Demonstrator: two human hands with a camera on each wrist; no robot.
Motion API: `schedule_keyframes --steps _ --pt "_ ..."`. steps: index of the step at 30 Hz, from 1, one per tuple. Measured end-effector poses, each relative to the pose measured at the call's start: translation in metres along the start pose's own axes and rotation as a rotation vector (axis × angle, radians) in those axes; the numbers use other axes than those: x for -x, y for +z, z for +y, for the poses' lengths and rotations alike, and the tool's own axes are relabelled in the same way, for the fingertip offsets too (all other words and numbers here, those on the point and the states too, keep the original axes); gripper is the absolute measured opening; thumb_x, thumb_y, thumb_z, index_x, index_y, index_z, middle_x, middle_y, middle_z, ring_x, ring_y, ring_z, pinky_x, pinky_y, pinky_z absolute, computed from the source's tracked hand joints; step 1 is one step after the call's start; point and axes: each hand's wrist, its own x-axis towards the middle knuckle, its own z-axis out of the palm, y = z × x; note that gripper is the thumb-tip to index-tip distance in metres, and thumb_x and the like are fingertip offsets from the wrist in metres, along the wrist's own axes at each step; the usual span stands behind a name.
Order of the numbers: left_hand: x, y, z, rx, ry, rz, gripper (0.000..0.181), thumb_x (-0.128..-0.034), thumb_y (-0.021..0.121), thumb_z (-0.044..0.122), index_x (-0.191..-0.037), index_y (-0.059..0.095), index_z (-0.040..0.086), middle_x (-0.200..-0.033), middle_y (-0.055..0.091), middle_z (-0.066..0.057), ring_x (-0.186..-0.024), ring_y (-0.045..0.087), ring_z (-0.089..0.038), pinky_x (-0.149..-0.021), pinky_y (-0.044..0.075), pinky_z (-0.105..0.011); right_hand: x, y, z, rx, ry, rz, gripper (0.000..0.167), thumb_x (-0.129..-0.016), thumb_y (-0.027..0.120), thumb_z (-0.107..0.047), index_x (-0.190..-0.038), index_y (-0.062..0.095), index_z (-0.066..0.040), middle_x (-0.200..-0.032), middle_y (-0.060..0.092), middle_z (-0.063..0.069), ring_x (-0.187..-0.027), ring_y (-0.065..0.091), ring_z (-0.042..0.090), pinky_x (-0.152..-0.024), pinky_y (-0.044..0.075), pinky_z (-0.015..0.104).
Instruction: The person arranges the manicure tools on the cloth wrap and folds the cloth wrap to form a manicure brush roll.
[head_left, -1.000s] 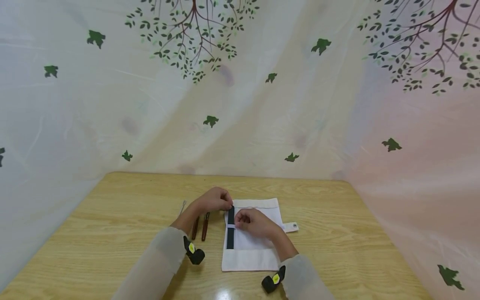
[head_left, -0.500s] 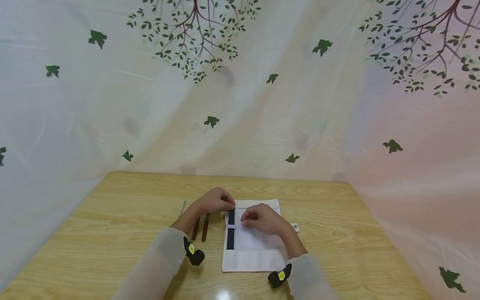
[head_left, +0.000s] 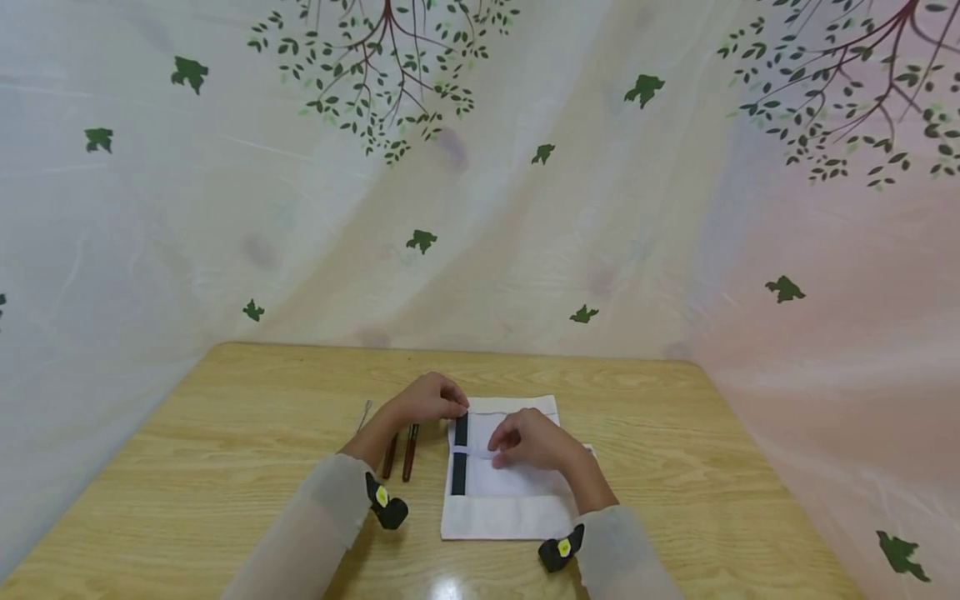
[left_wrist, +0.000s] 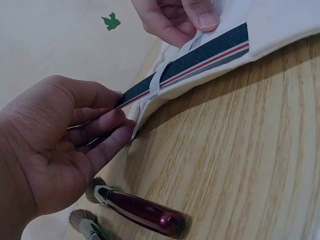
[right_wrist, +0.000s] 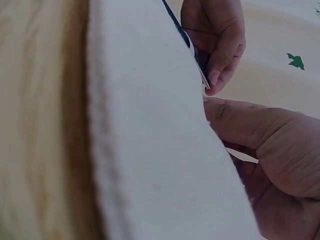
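Observation:
A dark nail file (head_left: 459, 477) with a red-and-white layered edge lies along the left side of a white fabric roll (head_left: 510, 518). It passes under a narrow white elastic band (left_wrist: 156, 82). My left hand (head_left: 427, 400) pinches the file's far end between thumb and fingers, and its lower fingers touch the cloth edge in the left wrist view. Above the middle of the roll, my right hand (head_left: 534, 443) pinches the elastic, drawn out to the right of the file. In the right wrist view the cloth hides part of the right fingers.
Two brushes with dark red handles, one brush (head_left: 410, 454) nearer the roll and another brush (head_left: 390, 458), lie left of it on the wooden table (head_left: 675, 467). A thin metal-tipped tool (head_left: 367, 412) is partly behind my left forearm. A printed curtain (head_left: 480, 275) hangs behind.
My right hand has moved right, away from the file, and the elastic now shows stretched toward it. The left hand stays at the file's far end.

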Motion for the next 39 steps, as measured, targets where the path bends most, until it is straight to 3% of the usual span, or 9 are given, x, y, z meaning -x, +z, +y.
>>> schedule_keyframes --steps 16,19,26,34,39 --pt "0.002 -0.008 0.004 -0.079 0.085 0.028 0.017 -0.0952 0.068 0.013 -0.105 0.077 0.003 -0.097 0.075 -0.002 -0.087 0.064 -0.013 -0.08 0.054 -0.034 -0.001 0.006 0.007 -0.073 -0.041 -0.029 0.006 -0.091 0.079 -0.011 -0.089 0.075 -0.015 -0.078 0.065 -0.01 -0.073 0.056 0.008 -0.07 0.048 0.025" --pt "0.004 -0.013 0.004 -0.079 0.077 0.052 0.016 -0.0964 0.067 0.012 -0.106 0.077 0.003 -0.097 0.074 -0.001 -0.089 0.064 -0.013 -0.081 0.054 -0.035 -0.001 0.005 0.009 -0.086 -0.038 -0.046 0.007 -0.094 0.076 -0.011 -0.09 0.074 -0.016 -0.079 0.064 -0.009 -0.075 0.055 0.009 -0.071 0.047 0.025" --pt "0.009 -0.024 -0.001 -0.099 0.05 0.108 0.013 -0.0963 0.069 0.012 -0.104 0.076 0.004 -0.097 0.073 -0.001 -0.09 0.063 -0.014 -0.086 0.053 -0.038 -0.001 0.005 0.011 -0.129 -0.067 -0.067 0.005 -0.096 0.073 -0.011 -0.096 0.072 -0.006 -0.084 0.063 -0.005 -0.079 0.054 0.01 -0.073 0.046 0.024" --pt "0.021 -0.033 -0.005 -0.148 0.018 0.128 0.009 -0.0964 0.068 0.01 -0.101 0.073 0.005 -0.092 0.07 -0.001 -0.083 0.061 -0.015 -0.076 0.053 -0.034 0.0 0.005 0.012 -0.203 -0.023 -0.08 0.004 -0.098 0.07 -0.008 -0.098 0.07 -0.003 -0.086 0.063 -0.004 -0.082 0.054 0.011 -0.074 0.046 0.025" --pt "0.029 -0.035 -0.008 -0.183 0.029 0.132 0.005 -0.0949 0.069 0.008 -0.095 0.073 0.005 -0.087 0.069 -0.001 -0.08 0.061 -0.014 -0.072 0.052 -0.033 0.001 0.005 0.01 -0.254 -0.006 -0.085 0.004 -0.099 0.068 -0.005 -0.098 0.07 -0.003 -0.087 0.063 -0.002 -0.083 0.053 0.013 -0.074 0.046 0.025"
